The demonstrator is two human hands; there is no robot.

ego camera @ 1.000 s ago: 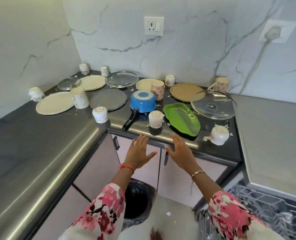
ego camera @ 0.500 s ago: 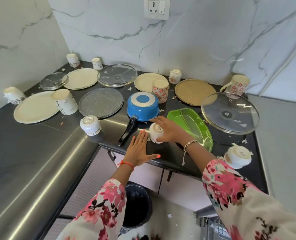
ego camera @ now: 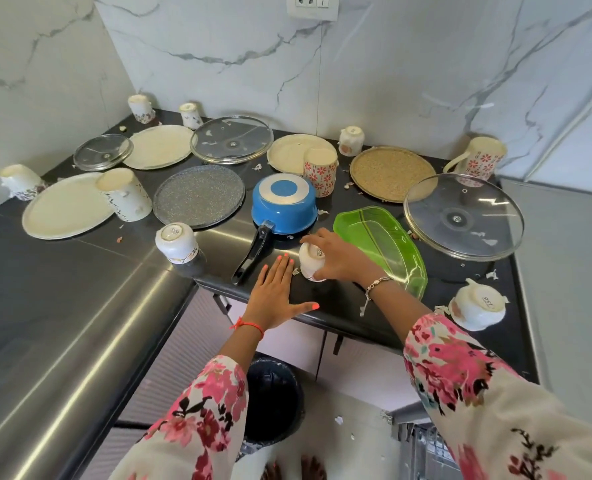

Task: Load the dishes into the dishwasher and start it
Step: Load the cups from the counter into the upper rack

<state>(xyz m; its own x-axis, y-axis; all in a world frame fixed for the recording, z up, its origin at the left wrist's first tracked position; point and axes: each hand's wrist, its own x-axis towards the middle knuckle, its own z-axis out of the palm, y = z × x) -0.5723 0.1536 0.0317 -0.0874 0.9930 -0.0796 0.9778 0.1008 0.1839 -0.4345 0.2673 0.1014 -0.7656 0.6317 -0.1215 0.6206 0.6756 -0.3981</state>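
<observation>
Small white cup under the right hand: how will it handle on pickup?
The cup looks like glazed ceramic: probably rigid, slick, breakable. The right hand grips round it easily, so likely light. Inverted on the counter, rim down, it should not roll.

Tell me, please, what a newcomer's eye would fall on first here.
The upturned blue saucepan in the middle of the dark counter stands out first, with the bright green tray just to its right. In front of them the right hand grips a small upturned white cup, while the left hand lies flat beside it. Plates and glass lids lie spread behind them.
</observation>
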